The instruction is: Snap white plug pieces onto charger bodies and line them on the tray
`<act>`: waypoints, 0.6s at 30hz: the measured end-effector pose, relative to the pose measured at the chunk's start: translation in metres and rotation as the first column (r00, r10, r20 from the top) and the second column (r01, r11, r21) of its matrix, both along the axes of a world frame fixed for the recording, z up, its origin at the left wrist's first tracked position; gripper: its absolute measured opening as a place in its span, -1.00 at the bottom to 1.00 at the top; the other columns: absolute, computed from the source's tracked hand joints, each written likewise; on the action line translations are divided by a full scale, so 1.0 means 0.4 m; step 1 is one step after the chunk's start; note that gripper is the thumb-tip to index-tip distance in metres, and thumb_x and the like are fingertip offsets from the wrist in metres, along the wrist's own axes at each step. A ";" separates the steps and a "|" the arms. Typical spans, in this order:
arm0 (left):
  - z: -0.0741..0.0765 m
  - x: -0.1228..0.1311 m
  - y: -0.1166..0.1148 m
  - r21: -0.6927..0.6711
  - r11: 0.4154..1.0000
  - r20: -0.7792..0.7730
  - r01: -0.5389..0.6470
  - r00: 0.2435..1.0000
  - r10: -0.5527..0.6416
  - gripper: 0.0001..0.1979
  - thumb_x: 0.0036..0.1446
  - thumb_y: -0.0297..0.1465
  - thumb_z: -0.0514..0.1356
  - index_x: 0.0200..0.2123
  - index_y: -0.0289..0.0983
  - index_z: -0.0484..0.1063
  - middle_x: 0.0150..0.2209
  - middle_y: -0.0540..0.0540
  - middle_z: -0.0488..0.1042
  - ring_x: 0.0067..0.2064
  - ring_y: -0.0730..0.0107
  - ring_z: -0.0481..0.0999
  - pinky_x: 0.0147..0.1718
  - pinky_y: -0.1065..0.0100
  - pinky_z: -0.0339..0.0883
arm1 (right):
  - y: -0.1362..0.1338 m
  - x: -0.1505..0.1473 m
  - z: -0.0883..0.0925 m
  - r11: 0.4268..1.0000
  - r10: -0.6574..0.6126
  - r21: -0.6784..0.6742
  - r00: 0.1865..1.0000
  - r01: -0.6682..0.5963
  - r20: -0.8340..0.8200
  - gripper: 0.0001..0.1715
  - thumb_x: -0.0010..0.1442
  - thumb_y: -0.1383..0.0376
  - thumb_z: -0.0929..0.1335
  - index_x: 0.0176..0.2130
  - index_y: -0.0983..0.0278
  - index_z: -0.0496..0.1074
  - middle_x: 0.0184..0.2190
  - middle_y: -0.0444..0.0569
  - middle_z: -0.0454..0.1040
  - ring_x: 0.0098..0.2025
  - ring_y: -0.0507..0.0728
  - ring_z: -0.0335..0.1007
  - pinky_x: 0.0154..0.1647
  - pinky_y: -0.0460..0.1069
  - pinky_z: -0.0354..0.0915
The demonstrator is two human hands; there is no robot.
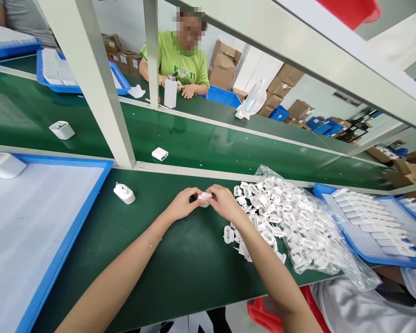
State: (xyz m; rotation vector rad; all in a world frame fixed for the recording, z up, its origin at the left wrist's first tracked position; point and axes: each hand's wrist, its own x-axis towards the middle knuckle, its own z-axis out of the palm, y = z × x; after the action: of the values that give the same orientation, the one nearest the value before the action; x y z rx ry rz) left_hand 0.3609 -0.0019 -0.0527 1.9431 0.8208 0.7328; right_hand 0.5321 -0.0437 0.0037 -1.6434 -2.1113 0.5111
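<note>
My left hand (183, 203) and my right hand (222, 201) meet over the green bench, both pinched on one small white plastic adapter part (204, 197). Just right of my hands lies a heap of several white plug parts (284, 217) spilling from a clear plastic bag (346, 263). An assembled white adapter (124, 193) rests on the bench to the left of my left hand.
A blue tray with a white liner (38, 231) fills the left. Another blue tray of white parts (374, 226) sits right. Two white chargers (61, 130) (160, 154) lie on the green belt. A white frame post (100, 92) stands ahead. A person in green sits opposite.
</note>
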 end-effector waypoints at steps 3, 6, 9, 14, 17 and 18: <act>0.002 0.006 0.000 -0.046 0.999 0.019 -0.011 1.000 0.012 -0.82 0.13 -0.26 0.11 -0.26 -0.21 0.40 -0.26 0.00 0.46 -0.22 0.34 0.38 -0.23 0.34 0.23 | -0.003 0.002 -0.006 0.999 -0.054 -0.003 0.998 0.054 -0.007 -0.96 0.14 0.35 0.35 -0.38 0.26 0.40 -0.40 -0.08 0.38 -0.39 0.06 0.30 -0.37 -0.04 0.18; 0.008 0.010 -0.004 -0.034 0.998 0.004 -0.046 0.999 0.046 -0.85 0.14 -0.28 0.11 -0.29 -0.22 0.38 -0.30 0.00 0.44 -0.24 0.36 0.36 -0.24 0.35 0.23 | -0.008 0.013 -0.016 0.999 -0.048 0.000 0.996 0.048 -0.080 -0.94 0.17 0.31 0.34 -0.32 0.25 0.43 -0.35 -0.06 0.40 -0.37 0.06 0.33 -0.34 -0.04 0.22; 0.015 0.012 -0.010 -0.022 0.998 -0.025 -0.051 0.998 0.050 -0.84 0.14 -0.26 0.11 -0.30 -0.22 0.37 -0.31 -0.01 0.42 -0.24 0.35 0.34 -0.26 0.35 0.22 | -0.009 0.032 -0.023 0.999 -0.006 -0.039 0.989 0.000 -0.150 -0.91 0.18 0.32 0.33 -0.27 0.23 0.44 -0.31 -0.06 0.42 -0.35 0.06 0.35 -0.34 -0.05 0.24; 0.017 0.016 -0.017 -0.016 0.999 -0.013 -0.049 0.999 0.049 -0.88 0.16 -0.31 0.09 -0.29 -0.21 0.35 -0.29 -0.01 0.40 -0.23 0.35 0.32 -0.24 0.34 0.21 | -0.015 0.042 -0.022 0.998 -0.020 -0.066 0.999 0.016 -0.049 -0.95 0.18 0.29 0.33 -0.29 0.19 0.42 -0.32 -0.09 0.45 -0.35 0.08 0.36 -0.37 -0.05 0.19; 0.016 0.021 -0.022 0.005 0.998 -0.013 -0.065 0.998 0.065 -0.91 0.16 -0.35 0.07 -0.31 -0.22 0.31 -0.31 -0.01 0.38 -0.25 0.37 0.32 -0.27 0.35 0.21 | -0.023 0.029 -0.020 0.998 -0.043 -0.043 0.998 0.045 0.039 -0.94 0.22 0.29 0.30 -0.27 0.17 0.38 -0.32 -0.10 0.46 -0.38 0.08 0.36 -0.44 -0.08 0.12; 0.015 0.023 -0.023 0.013 0.998 -0.016 -0.067 0.998 0.067 -0.91 0.16 -0.35 0.06 -0.32 -0.22 0.30 -0.32 -0.01 0.37 -0.26 0.37 0.32 -0.28 0.36 0.21 | -0.026 0.026 -0.019 0.998 -0.047 -0.036 0.997 0.049 0.058 -0.93 0.22 0.30 0.29 -0.26 0.16 0.37 -0.33 -0.10 0.46 -0.39 0.08 0.36 -0.46 -0.08 0.09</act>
State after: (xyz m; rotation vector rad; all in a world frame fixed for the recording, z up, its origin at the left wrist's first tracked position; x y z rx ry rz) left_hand 0.3702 -0.0111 -0.0466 1.9431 0.8965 0.7645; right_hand 0.5424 -0.0540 -0.0041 -1.7445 -2.1097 0.4963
